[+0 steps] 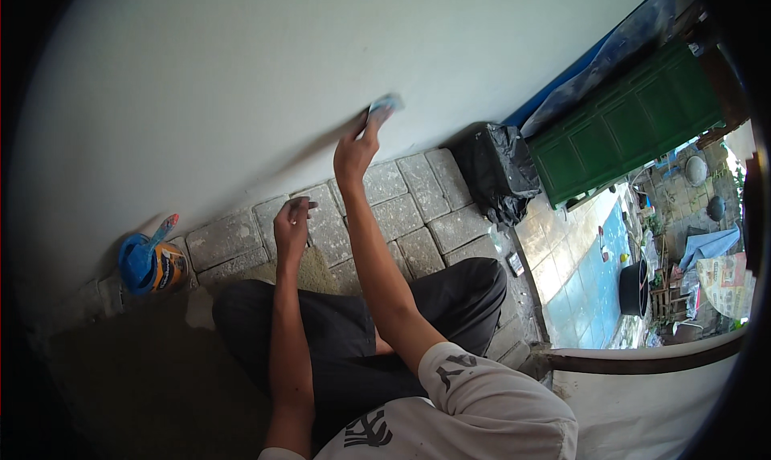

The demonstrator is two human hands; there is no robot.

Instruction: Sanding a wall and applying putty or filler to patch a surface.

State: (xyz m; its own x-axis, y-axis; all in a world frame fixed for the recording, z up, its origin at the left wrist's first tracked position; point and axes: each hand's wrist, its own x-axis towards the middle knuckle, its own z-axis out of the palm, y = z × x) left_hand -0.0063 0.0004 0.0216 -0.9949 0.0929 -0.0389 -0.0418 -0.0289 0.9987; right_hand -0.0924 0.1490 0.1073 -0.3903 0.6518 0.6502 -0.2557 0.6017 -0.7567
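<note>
My right hand (pixel 357 153) reaches up to the white wall (pixel 241 83), its fingers closed on a small pale-blue flat piece (pixel 387 103) held against or very near the surface. Motion blurs that piece, so its kind does not show. Lower and to the left, my left hand (pixel 292 225) hovers over the paving in front of my knees, fingers loosely bent and somewhat apart, with nothing seen in it. At the left by the wall's foot stands an orange tub (pixel 169 266) with a blue inside. A blue-handled tool with a red tip (pixel 161 234) leans in it.
Grey paving blocks (pixel 229 239) run along the wall. A bin lined with a black bag (pixel 499 171) stands against it on the right, beside a green panelled cabinet (pixel 626 131). Beyond lie blue-and-white floor tiles (pixel 582 259), a black tub (pixel 633 287) and assorted clutter.
</note>
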